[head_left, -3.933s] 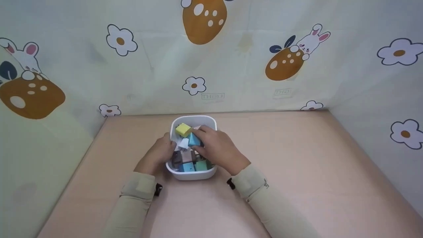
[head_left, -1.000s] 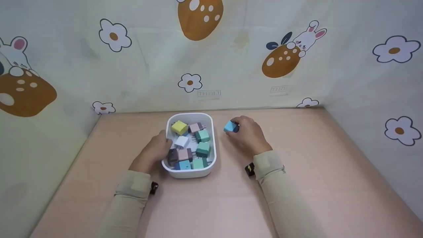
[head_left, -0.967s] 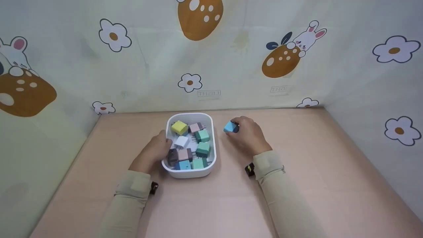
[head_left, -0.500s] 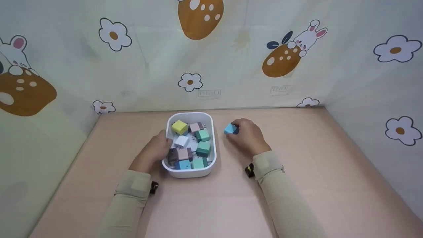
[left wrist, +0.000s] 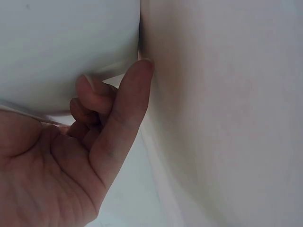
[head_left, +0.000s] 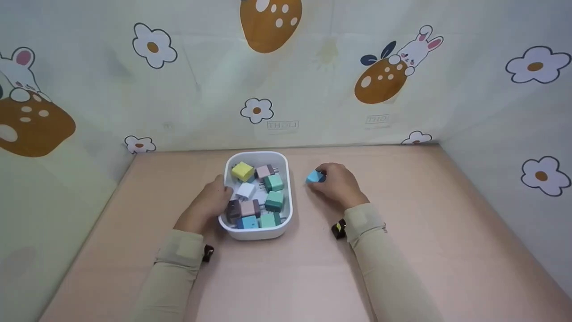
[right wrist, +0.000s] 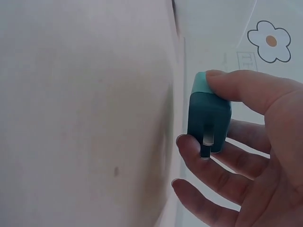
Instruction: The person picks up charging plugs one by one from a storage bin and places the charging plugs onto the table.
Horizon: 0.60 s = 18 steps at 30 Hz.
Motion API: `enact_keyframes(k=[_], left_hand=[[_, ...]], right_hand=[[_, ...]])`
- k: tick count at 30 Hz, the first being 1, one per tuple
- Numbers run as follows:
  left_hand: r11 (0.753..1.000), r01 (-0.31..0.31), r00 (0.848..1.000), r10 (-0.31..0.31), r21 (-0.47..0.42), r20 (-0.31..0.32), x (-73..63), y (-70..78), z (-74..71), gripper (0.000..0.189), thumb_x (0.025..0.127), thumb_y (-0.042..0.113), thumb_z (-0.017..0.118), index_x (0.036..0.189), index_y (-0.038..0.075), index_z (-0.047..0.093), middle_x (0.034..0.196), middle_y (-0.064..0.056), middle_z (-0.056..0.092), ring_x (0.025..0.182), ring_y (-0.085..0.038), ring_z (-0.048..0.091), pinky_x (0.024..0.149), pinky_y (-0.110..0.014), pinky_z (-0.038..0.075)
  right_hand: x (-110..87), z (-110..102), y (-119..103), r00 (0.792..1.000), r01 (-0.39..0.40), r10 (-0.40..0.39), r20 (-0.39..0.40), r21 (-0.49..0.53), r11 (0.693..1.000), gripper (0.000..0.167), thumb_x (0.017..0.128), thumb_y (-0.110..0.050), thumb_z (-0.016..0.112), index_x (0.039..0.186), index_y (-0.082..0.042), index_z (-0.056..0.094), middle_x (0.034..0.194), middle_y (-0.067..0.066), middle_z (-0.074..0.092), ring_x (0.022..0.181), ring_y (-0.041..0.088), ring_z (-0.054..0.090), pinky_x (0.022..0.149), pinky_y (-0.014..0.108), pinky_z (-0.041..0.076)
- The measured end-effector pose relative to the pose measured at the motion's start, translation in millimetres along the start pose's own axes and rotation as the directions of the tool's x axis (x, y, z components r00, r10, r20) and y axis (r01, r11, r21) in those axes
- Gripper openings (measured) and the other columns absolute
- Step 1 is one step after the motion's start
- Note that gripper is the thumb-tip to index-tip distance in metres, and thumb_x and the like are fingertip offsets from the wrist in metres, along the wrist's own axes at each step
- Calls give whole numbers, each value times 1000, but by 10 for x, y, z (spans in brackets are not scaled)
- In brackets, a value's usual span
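Blue charger (head_left: 314, 176) and right hand (head_left: 340, 184) have left the white box (head_left: 257, 234) since the earliest frame. Nearer, the left hand (head_left: 208, 201) grips the box at nine o'clock; a tug there might tip it. Beyond, towards the box's two o'clock, the right hand pinches the charger in its fingertips, so slackening could drop it.
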<state>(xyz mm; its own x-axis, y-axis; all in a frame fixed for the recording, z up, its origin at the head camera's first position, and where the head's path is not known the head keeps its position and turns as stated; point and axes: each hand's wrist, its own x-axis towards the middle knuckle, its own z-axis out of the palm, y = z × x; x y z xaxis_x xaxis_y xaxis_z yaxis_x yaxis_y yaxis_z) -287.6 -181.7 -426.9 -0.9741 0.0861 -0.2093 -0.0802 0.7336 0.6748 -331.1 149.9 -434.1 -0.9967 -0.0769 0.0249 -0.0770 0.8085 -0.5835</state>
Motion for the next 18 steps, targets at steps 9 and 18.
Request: enact_keyframes(k=[9,18], left_hand=[[1000,10,1000,-10,6,2,-13,25,-3,57,115,21,30,165,-4,20,160,-30,43,133,-39,57,114,-56,48],[1000,11,1000,-11,9,8,-16,24,-5,57,114,21,30,164,-4,20,157,-30,45,126,-37,59,109,-53,52]], right_hand=[[-2,-10,8,999,-37,37,39,-7,999,55,91,-34,86,137,-8,71,133,10,70,120,28,63,110,48,52],[-13,-12,11,997,-41,41,60,-8,999,51,90,-33,87,132,-7,73,125,11,72,113,29,65,106,48,54]])
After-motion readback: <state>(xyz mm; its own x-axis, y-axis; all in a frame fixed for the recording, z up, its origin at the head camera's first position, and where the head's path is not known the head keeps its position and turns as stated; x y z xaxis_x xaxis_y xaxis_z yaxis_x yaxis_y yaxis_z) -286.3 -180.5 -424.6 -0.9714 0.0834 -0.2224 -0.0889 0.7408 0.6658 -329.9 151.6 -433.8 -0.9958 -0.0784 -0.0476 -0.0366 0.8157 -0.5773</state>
